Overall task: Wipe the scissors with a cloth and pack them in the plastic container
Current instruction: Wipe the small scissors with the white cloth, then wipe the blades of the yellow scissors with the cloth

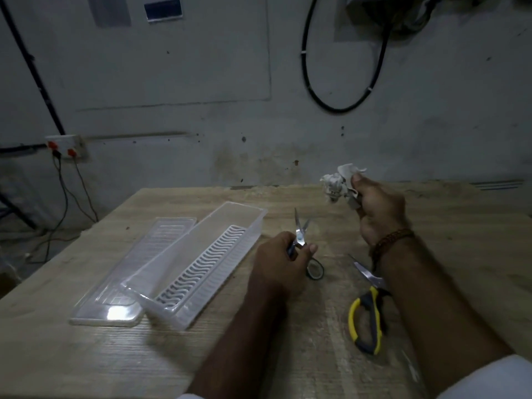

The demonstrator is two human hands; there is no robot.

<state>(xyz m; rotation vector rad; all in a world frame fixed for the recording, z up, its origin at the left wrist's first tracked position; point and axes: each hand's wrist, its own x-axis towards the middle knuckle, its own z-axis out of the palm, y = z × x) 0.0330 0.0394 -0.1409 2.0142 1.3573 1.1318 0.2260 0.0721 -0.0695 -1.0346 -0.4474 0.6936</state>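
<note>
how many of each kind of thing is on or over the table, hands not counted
scissors: 2, the small pair in the left hand and the yellow-handled pair lying on the table
cloth: 1, in the right hand
plastic container: 1
lid: 1
total: 5

Can't see one handle loop of the small scissors [300, 237], buried under left hand [280, 260] fingers [312, 249].

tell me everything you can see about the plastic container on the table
The plastic container is a long, narrow, clear box, open on top, lying diagonally on the wooden table. A white wavy-slotted insert lines its bottom; no scissors are inside. Its clear lid lies alongside it, on its left. Neither hand touches it.
</note>
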